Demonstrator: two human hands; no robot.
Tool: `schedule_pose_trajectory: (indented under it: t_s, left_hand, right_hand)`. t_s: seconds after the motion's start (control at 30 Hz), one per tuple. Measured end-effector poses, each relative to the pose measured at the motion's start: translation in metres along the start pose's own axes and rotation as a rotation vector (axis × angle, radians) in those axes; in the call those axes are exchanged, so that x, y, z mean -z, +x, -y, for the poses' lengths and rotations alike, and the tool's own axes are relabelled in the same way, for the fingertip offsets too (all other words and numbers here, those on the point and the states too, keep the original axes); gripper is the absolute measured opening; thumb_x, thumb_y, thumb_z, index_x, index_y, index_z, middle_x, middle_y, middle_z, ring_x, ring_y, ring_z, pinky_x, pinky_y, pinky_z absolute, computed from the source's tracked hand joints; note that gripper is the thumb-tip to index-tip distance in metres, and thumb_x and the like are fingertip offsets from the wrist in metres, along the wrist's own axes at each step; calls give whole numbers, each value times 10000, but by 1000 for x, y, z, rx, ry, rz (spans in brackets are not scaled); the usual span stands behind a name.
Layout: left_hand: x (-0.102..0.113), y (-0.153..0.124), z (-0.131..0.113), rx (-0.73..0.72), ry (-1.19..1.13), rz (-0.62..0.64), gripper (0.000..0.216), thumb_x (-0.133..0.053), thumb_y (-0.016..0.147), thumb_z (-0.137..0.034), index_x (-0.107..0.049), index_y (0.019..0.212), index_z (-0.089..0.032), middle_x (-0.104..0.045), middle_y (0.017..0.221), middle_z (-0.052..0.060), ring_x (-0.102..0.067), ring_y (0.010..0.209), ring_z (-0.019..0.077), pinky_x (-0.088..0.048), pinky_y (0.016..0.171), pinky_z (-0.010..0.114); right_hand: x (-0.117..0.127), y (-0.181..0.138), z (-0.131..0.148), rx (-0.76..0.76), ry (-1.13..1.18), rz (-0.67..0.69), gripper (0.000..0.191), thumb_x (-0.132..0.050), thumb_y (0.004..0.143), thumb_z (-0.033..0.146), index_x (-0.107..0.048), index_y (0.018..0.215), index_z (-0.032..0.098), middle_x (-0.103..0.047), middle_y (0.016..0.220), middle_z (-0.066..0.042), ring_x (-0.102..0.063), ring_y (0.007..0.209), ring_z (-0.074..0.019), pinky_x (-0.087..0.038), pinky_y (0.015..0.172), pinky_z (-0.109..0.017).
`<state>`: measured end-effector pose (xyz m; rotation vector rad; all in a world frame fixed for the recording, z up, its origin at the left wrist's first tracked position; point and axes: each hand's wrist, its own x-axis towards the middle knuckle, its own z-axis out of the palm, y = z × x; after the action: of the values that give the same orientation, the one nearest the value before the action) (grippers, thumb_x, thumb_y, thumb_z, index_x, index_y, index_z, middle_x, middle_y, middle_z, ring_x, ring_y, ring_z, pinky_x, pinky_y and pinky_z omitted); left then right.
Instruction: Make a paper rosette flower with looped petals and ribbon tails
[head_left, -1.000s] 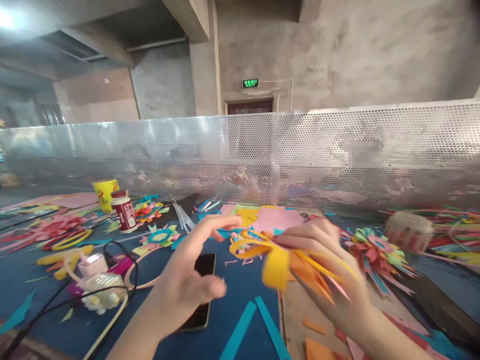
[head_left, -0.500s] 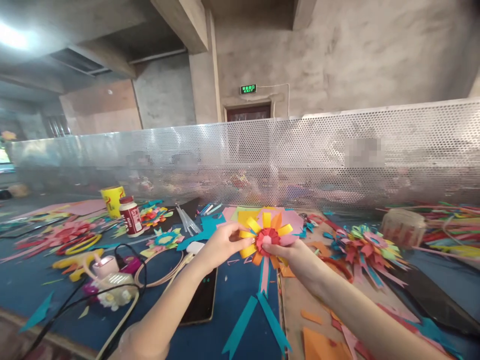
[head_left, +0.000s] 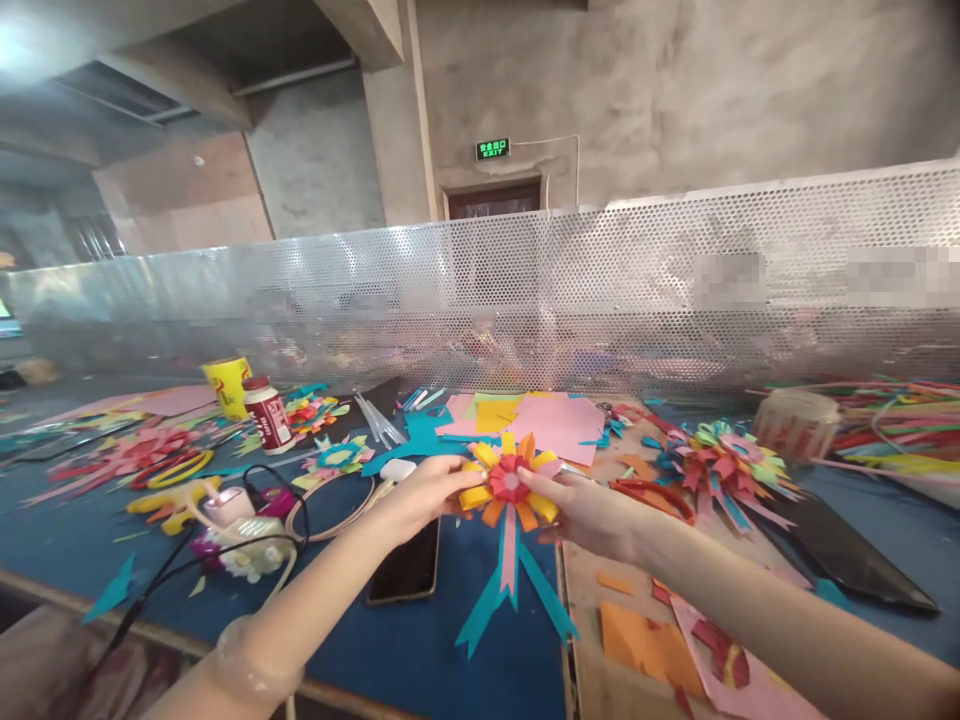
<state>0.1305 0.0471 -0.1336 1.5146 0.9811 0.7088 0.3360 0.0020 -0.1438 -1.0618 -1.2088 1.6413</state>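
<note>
A paper flower (head_left: 509, 482) with yellow and orange loop petals and a red centre lies low over the blue table (head_left: 67, 530), with pink and teal ribbon tails (head_left: 510, 585) trailing toward me. My left hand (head_left: 421, 494) pinches its left petals. My right hand (head_left: 592, 514) holds its right side, one finger resting near the red centre. A black phone (head_left: 409, 573) lies just under my left wrist.
A finished multicolour paper flower (head_left: 718, 468) lies to the right, with a dark tablet (head_left: 840, 560) beside it. A glue bottle (head_left: 267, 415), a yellow cup (head_left: 224, 384), cables and a hoop (head_left: 330, 500) sit left. Paper sheets (head_left: 551, 420) and scraps spread before a perforated metal screen (head_left: 525, 290).
The flower was blurred and turning in my right hand, my left hand open beside it. Both hands then took hold of it and lowered it face up toward the table.
</note>
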Motion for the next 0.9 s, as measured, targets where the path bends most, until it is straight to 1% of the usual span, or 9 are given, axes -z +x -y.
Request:
schedule_pose_trajectory:
  t_s: [0.1, 0.2, 0.27, 0.33, 0.43, 0.5, 0.57, 0.67, 0.9]
  left_hand:
    - [-1, -6, 16, 34, 82, -2, 301, -618, 739, -399, -573, 831, -115, -607, 728, 33, -570, 617, 123, -461, 558, 244]
    - [-8, -11, 31, 36, 200, -19, 369, -616, 735, -403, -580, 937, -96, -615, 739, 48, -576, 613, 161, -484, 572, 303]
    - [-14, -20, 38, -4, 311, -88, 481, -600, 751, -383, -516, 1134, -104, -638, 924, 107, -610, 757, 217, -498, 705, 391]
    - [-19, -34, 40, -140, 536, -218, 540, -573, 780, -322, -426, 1266, -139, -557, 1190, 158, -559, 1018, 268, -430, 895, 461]
    - [-26, -65, 44, -411, 922, -261, 378, -495, 837, -222, -501, 1214, -203, -532, 1255, 104, -464, 1171, 257, -374, 989, 453]
    - [-31, -85, 49, -507, 1085, -119, 288, -495, 846, -197, -581, 1118, -241, -609, 1155, 54, -516, 1104, 239, -438, 934, 416]
    - [-34, -100, 56, -569, 1219, -26, 290, -512, 850, -227, -590, 1128, -248, -634, 1144, 39, -540, 1073, 252, -480, 880, 414]
    - [-37, -110, 66, -626, 1348, -14, 361, -496, 867, -293, -549, 1214, -208, -620, 1201, 50, -544, 1083, 274, -503, 855, 421]
    - [-42, -109, 66, -572, 1366, -51, 419, -470, 872, -358, -543, 1233, -160, -601, 1226, 87, -548, 1094, 277, -509, 869, 410]
  right_hand:
    - [6, -19, -7, -6, -447, -31, 322, -537, 817, 483, -629, 836, 175, -644, 746, -21, -596, 593, -126, -405, 500, -219]
    - [7, -42, -29, 169, -1071, -203, 275, -475, 836, 309, -550, 607, 177, -542, 523, 10, -507, 458, -115, -293, 423, -217]
    - [4, -56, -48, 352, -1406, -293, 250, -469, 806, 210, -509, 560, 184, -537, 509, 2, -496, 442, -123, -282, 426, -230]
    - [0, -68, -63, 560, -1615, -329, 205, -473, 804, 188, -528, 606, 191, -577, 573, -17, -544, 489, -153, -322, 441, -242]
    - [-5, -80, -75, 774, -1712, -300, 131, -500, 805, 175, -542, 684, 199, -600, 644, -23, -589, 597, -186, -410, 503, -261]
    - [-9, -83, -79, 860, -1711, -260, 62, -514, 782, 148, -554, 765, 192, -610, 675, -22, -582, 625, -189, -440, 535, -268]
    - [-11, -83, -82, 937, -1703, -255, 139, -526, 756, 140, -560, 887, 168, -635, 732, -37, -579, 650, -195, -456, 552, -272]
    - [-11, -82, -86, 973, -1708, -272, 251, -557, 738, 166, -544, 989, 151, -652, 795, -52, -578, 676, -211, -476, 576, -292]
    - [-6, -80, -83, 946, -1717, -268, 159, -511, 814, 205, -558, 959, 162, -651, 816, -67, -574, 673, -216, -481, 586, -322]
